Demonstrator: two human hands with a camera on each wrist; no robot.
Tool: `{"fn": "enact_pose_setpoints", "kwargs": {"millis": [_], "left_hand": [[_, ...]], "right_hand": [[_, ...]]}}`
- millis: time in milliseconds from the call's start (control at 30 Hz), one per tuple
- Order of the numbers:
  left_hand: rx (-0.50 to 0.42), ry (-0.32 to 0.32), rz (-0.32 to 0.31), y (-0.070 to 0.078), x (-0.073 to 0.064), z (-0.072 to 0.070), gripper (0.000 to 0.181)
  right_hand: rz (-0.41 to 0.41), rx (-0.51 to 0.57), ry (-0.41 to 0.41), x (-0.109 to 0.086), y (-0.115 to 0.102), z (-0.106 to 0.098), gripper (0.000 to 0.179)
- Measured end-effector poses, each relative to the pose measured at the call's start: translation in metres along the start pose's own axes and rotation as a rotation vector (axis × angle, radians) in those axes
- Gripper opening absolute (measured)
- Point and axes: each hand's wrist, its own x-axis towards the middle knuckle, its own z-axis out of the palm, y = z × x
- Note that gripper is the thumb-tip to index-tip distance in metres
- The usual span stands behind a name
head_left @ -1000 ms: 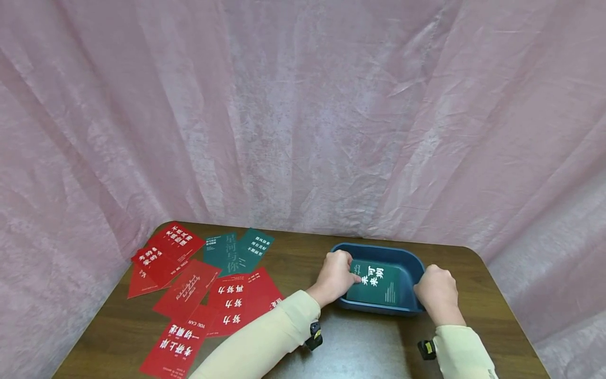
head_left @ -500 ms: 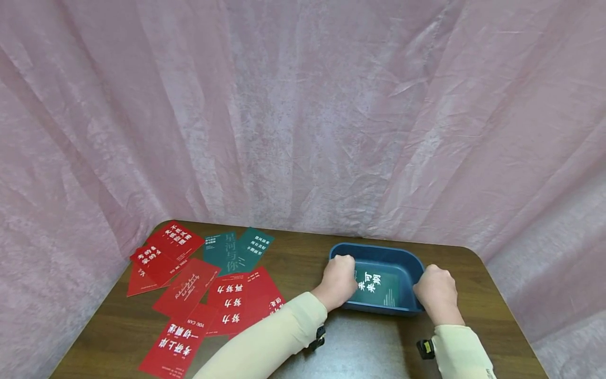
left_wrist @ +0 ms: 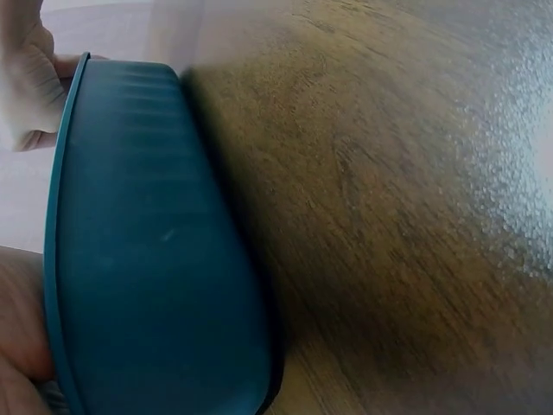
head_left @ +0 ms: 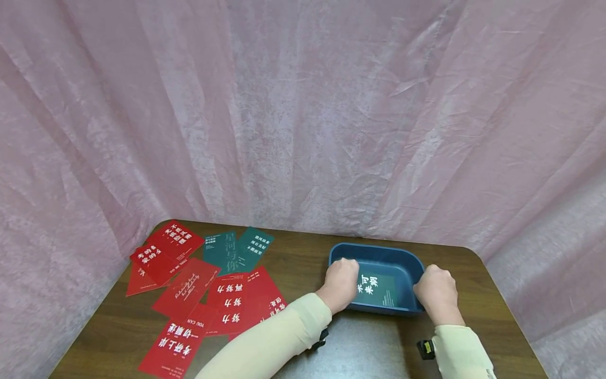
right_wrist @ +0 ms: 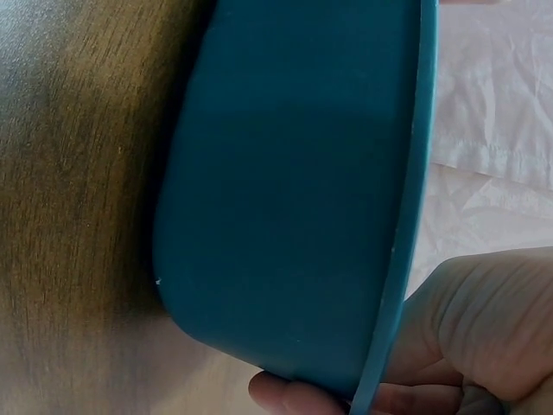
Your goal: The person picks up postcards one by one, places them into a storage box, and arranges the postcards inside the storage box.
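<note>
A blue-teal plastic tray [head_left: 409, 273] rests on the table, with a green card [head_left: 381, 289] in white lettering lying inside. My right hand [head_left: 436, 293] grips the tray's right end; in the right wrist view its fingers [right_wrist: 298, 399] curl around the rim. Over the tray's left end is my left hand [head_left: 341, 284], knuckles up, covering part of the card. The left wrist view shows this hand [left_wrist: 19, 333] on the inner side of the near rim. Its fingertips are hidden, so I cannot tell what they touch.
Two overlapping green cards [head_left: 253, 246] lie at the back left of the wooden table [head_left: 303, 258]. Several red cards [head_left: 187, 284] spread across the left side, partly overlapping. Behind the table hangs a pink curtain [head_left: 303, 131].
My left thumb has come off the green card, which now sits lower in the tray. The left hand has shifted slightly right, with knuckles turned up. The right hand stays put.
</note>
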Motion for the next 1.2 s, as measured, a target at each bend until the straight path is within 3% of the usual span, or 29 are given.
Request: {"fn": "enact_pose_setpoints", "kwargs": {"millis": [300,533,700,833,933,1067,1200], "left_hand": [[0.052,-0.044,-0.017,-0.002,-0.001,-0.002,0.005],[0.07,-0.015,0.013,-0.005,-0.004,-0.001,0.007],[-0.044,-0.018,0.079,-0.011,-0.005,-0.001,0.013],[-0.179,-0.028,0.121,-0.017,-0.008,-0.011,0.011],[-0.255,0.003,0.154,-0.026,-0.01,-0.023,0.018],[-0.284,0.105,0.18,-0.046,-0.011,-0.04,0.023],[-0.26,0.191,0.15,-0.074,-0.012,-0.054,0.022]], "right_hand": [[0.003,0.004,-0.017,0.0,-0.006,0.0,0.022],[-0.009,-0.013,-0.025,0.001,-0.006,0.003,0.022],[-0.008,-0.015,-0.028,0.001,-0.004,0.001,0.024],[-0.006,-0.015,-0.031,0.001,-0.003,0.0,0.021],[-0.011,-0.014,-0.037,0.001,-0.004,0.001,0.021],[-0.009,-0.011,-0.043,0.0,-0.004,0.0,0.021],[0.002,-0.013,-0.053,-0.001,-0.001,-0.001,0.024]]}}
